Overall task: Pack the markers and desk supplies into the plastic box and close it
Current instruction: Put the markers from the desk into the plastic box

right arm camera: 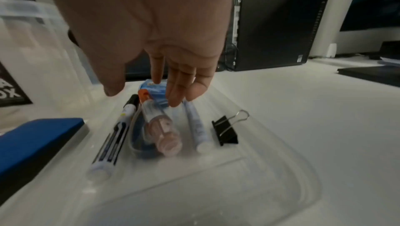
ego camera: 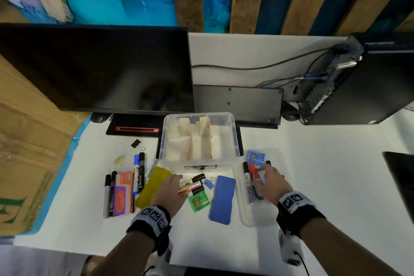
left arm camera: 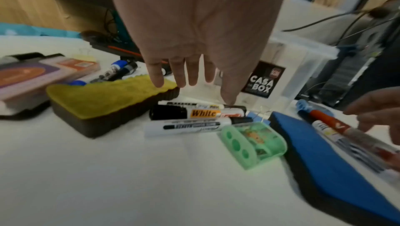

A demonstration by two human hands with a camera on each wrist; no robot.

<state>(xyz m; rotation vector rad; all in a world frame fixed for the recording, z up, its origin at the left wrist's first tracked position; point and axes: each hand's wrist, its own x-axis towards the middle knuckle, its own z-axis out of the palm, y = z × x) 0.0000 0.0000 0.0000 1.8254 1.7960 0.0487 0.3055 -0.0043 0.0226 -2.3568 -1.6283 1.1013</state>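
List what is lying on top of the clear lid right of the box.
On the clear lid: a black-capped marker, a red-capped marker, a pale marker, a black binder clip and a blue packet. The right hand covers part of them.

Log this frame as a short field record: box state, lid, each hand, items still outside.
box: clear plastic box, open, cardboard dividers inside, no supplies visible in it
lid: clear lid flat on desk right of box, markers and black binder clip on it
left hand: left hand open, over yellow eraser
right hand: right hand open, above red-capped marker
outside: blue eraser, green sharpener
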